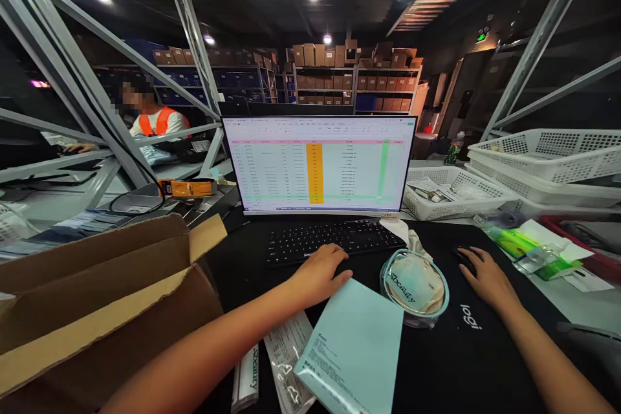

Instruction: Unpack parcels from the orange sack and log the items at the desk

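My left hand (320,275) rests over the front edge of a black keyboard (291,242), with its thumb apart from the fingers and nothing held. On the black desk mat, my right hand (488,275) lies over a dark computer mouse (460,253), which its fingers mostly cover. Beyond the keyboard stands a monitor (272,168) showing a spreadsheet with an orange column. A pale blue box (354,349) lies below my left hand. Between my hands sits a round clear pouch (414,286) with light-blue trim. Flat plastic-wrapped packets (291,362) lie partly under the box.
An open cardboard carton (121,317) stands at left. White plastic baskets (451,204) are at right, near a green packet (538,252) and a small bottle (453,150). Metal frame posts (189,32) rise around the desk. A person in an orange vest (158,121) sits at far left.
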Motion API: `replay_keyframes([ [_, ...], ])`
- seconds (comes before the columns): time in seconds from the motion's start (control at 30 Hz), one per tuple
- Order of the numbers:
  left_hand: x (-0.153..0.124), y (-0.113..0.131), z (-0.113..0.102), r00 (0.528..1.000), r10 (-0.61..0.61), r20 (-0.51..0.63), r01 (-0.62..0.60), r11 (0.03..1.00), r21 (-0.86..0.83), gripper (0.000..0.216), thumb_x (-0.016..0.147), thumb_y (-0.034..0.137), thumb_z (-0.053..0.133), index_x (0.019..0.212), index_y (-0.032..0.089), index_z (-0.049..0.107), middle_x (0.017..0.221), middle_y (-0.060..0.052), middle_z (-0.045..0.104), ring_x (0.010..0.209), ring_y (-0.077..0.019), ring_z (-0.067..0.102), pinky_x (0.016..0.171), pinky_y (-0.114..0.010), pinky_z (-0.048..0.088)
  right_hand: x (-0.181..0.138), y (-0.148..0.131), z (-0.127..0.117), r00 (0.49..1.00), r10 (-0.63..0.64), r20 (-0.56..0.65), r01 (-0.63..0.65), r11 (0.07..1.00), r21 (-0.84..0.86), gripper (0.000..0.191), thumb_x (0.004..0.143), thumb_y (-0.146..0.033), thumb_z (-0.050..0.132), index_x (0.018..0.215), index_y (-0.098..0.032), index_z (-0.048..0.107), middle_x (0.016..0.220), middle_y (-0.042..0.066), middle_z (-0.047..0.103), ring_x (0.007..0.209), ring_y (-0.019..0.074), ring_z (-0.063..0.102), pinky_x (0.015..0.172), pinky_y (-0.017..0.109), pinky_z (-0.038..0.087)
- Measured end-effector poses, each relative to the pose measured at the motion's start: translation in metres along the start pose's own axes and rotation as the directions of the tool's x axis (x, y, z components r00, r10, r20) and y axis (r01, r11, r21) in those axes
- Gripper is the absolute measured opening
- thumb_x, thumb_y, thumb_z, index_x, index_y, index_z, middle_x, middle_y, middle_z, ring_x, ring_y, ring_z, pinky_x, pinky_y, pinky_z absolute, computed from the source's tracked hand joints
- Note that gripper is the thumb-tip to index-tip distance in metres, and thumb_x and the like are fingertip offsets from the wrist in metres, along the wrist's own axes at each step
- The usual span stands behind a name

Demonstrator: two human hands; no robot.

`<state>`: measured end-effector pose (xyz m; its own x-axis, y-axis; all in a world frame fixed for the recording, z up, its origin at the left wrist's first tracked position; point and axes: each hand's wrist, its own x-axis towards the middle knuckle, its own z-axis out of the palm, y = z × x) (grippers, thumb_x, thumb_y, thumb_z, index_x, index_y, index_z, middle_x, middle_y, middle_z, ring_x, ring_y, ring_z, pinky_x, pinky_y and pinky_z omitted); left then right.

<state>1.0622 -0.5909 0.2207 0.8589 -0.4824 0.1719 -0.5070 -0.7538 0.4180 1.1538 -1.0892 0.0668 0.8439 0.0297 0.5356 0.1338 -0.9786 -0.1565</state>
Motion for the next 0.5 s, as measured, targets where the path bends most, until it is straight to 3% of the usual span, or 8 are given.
replay_keyframes([
  [0.13,-0.019,0.018,-0.004,0.996,-0.021,0.090,0.030,0.994,-0.106,0.047,0.094,0.040,0.054,0.135,0.019,0.056,0.135,-0.012,0.058,0.123,-0.0269,0.058,0.110,-0.041,0.044,-0.001,-0.006,-0.005,1.000,0.024,0.011,-0.024,1.000,0.012,0.051,0.093,-0.044,0.041,0.132,-0.019,0.061,0.136,0.016,0.051,0.123,0.0303,0.056,0.106,0.047,0.048],
  [0.3,-0.035,0.030,-0.003,0.982,-0.097,0.162,0.117,0.986,-0.118,0.069,0.085,0.037,0.062,0.148,0.020,0.042,0.148,-0.014,0.048,0.131,-0.0306,0.054,0.112,-0.042,0.043,-0.001,-0.019,-0.021,0.998,0.059,0.027,-0.061,0.995,0.078,0.051,0.090,-0.043,0.045,0.130,-0.016,0.063,0.136,0.019,0.052,0.122,0.0341,0.056,0.103,0.053,0.048],
  [0.4,-0.045,0.031,-0.002,0.978,-0.100,0.183,0.123,0.985,-0.121,0.072,0.084,0.037,0.063,0.150,0.021,0.040,0.152,-0.014,0.044,0.134,-0.0312,0.052,0.113,-0.042,0.042,0.001,-0.039,-0.042,0.996,0.089,0.009,-0.090,0.985,0.147,0.055,0.091,-0.047,0.045,0.132,-0.014,0.062,0.141,0.021,0.049,0.133,0.0394,0.046,0.111,0.060,0.037],
  [0.5,-0.052,0.032,-0.002,0.974,-0.135,0.183,0.156,0.982,-0.106,0.072,0.085,0.039,0.063,0.151,0.022,0.039,0.160,-0.015,0.034,0.140,-0.0319,0.047,0.117,-0.044,0.038,0.000,-0.073,-0.060,0.990,0.140,0.000,-0.135,0.958,0.253,0.056,0.096,-0.049,0.039,0.134,-0.014,0.059,0.145,0.020,0.048,0.141,0.0369,0.037,0.118,0.059,0.028],
])
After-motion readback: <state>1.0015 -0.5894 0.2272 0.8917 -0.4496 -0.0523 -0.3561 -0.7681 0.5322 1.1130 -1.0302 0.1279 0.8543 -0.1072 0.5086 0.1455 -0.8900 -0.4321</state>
